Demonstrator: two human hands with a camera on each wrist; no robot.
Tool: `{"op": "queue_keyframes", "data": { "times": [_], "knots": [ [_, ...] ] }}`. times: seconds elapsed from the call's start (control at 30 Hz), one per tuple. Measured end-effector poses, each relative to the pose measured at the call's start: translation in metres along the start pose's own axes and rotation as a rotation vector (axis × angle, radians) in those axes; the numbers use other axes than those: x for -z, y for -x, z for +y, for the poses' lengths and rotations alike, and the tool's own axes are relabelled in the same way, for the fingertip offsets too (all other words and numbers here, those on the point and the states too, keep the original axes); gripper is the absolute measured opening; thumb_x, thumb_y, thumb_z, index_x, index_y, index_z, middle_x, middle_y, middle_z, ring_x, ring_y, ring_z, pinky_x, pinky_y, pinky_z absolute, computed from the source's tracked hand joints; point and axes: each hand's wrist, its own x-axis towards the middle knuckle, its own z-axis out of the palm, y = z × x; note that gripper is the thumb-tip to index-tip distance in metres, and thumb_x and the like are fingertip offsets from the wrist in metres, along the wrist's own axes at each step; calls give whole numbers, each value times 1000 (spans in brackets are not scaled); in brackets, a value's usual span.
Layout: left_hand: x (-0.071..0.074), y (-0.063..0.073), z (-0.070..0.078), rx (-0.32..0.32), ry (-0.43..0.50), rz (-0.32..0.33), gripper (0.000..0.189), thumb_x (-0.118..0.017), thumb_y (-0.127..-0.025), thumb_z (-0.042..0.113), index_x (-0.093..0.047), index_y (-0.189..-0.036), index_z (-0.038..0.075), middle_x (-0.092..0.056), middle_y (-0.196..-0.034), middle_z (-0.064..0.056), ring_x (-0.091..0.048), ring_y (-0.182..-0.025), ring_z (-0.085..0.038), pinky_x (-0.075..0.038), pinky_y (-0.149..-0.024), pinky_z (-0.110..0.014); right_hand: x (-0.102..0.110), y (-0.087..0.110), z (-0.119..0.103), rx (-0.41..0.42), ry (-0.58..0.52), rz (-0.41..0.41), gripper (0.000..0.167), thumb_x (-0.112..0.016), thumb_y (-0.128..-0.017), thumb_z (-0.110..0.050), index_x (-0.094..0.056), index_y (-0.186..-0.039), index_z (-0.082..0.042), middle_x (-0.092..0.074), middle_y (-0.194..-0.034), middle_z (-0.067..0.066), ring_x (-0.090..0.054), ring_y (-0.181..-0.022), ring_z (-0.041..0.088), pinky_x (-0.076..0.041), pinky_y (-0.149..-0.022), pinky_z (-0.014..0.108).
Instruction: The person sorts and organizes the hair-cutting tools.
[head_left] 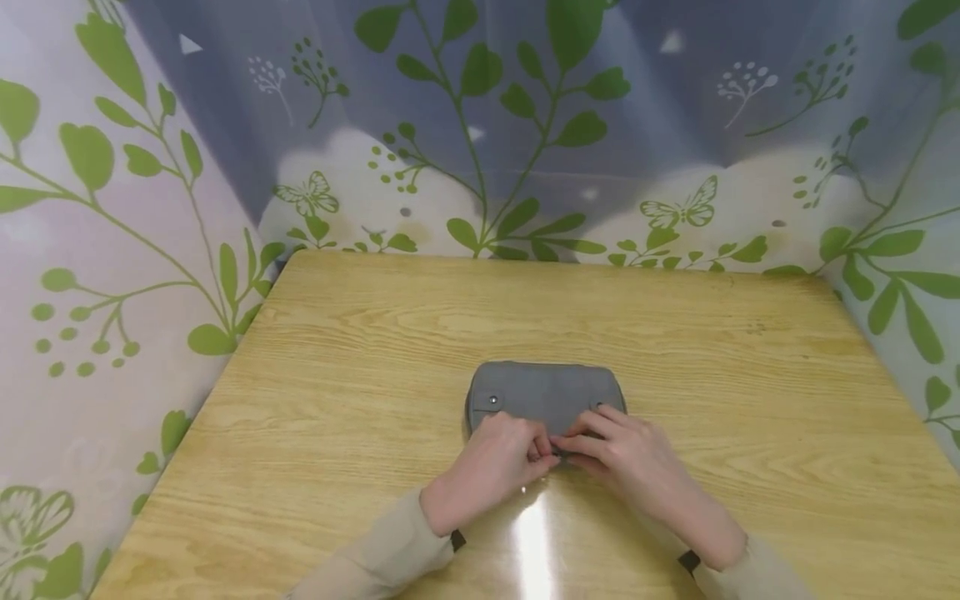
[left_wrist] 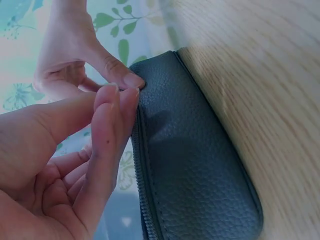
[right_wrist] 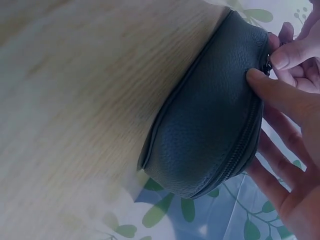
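Note:
A grey leather-like zip pouch (head_left: 543,387) lies on the table with its zipper edge toward the person. Its zipper (right_wrist: 236,152) runs along the side, and a metal snap (head_left: 493,400) shows on a tab on top. At the middle of the near edge, my left hand (head_left: 495,454) pinches the small dark zipper pull (right_wrist: 268,65) between thumb and fingertips. Right beside it, my right hand (head_left: 637,458) grips the pouch, thumb (right_wrist: 257,77) on the near side by the zipper and fingers over the opposite side. The fingertips of both hands nearly meet.
The pouch rests on a wood-grain table (head_left: 360,358), a bright light reflection in front of it. Fabric printed with green leaves (head_left: 480,71) stands behind the table's far edge and along both sides.

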Motion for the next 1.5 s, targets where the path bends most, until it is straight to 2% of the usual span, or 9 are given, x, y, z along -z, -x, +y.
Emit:
{"op": "queue_keyframes", "data": {
  "times": [0.17, 0.3, 0.53, 0.83, 0.97, 1.1, 1.37, 1.5],
  "knots": [
    [3, 2, -5, -7, 46, 10, 14, -81, -88, 16, -76, -76, 11, -74, -72, 1, -63, -57, 1, -43, -53, -4, 0, -2, -1, -15, 39, -29, 31, -91, -70, -17, -83, -99, -24, -66, -89, -15, -54, -71, 5, -29, -43, 6],
    [5, 5, -9, -30, 34, 26, 14, -82, -87, 15, -75, -75, 11, -74, -72, 0, -68, -63, -4, -46, -57, -7, -2, -4, -1, -17, 50, -35, 31, -92, -70, -18, -83, -99, -25, -66, -88, -16, -54, -70, 4, -24, -42, 6],
    [14, 12, -19, -21, 50, 19, 16, -83, -85, 14, -73, -73, 12, -73, -72, -1, -68, -64, -6, -49, -61, -11, -4, -5, -1, -28, 33, -40, 28, -91, -72, -18, -84, -98, -26, -65, -87, -16, -55, -71, 5, -23, -43, 6],
    [26, 26, -36, -14, 139, 6, 14, -83, -84, 9, -72, -75, 8, -72, -69, -3, -65, -60, -5, -49, -56, -10, -1, -3, -1, -32, 7, 0, 29, -92, -68, -16, -84, -95, -25, -65, -85, -16, -55, -70, 6, -29, -43, 7],
    [30, 29, -44, -43, 172, -7, 13, -82, -85, 10, -73, -77, 8, -72, -71, -2, -65, -62, -3, -50, -58, -10, -1, -1, 0, -25, 0, 19, 31, -92, -68, -15, -84, -95, -25, -65, -85, -16, -55, -70, 6, -29, -43, 7],
    [36, 33, -53, -70, 173, -22, 13, -82, -85, 10, -72, -77, 10, -72, -72, 0, -64, -64, -1, -52, -61, -12, -3, 0, 0, -11, 1, 25, 31, -91, -68, -15, -84, -97, -25, -66, -86, -17, -55, -70, 6, -29, -44, 6],
    [44, 36, -68, -64, 187, -73, 7, -80, -88, 13, -76, -83, 11, -73, -76, 3, -64, -67, 1, -53, -64, -14, -2, 1, 1, -17, -3, 24, 29, -90, -69, -13, -84, -96, -24, -67, -85, -17, -51, -68, 5, -30, -45, 6],
    [49, 37, -73, -60, 189, -67, 6, -80, -88, 11, -76, -83, 11, -74, -75, 3, -64, -65, 2, -53, -62, -15, -1, 2, 1, -14, -18, 3, 29, -88, -71, -12, -83, -97, -23, -67, -84, -16, -49, -68, 4, -28, -46, 5]
  ]
}}
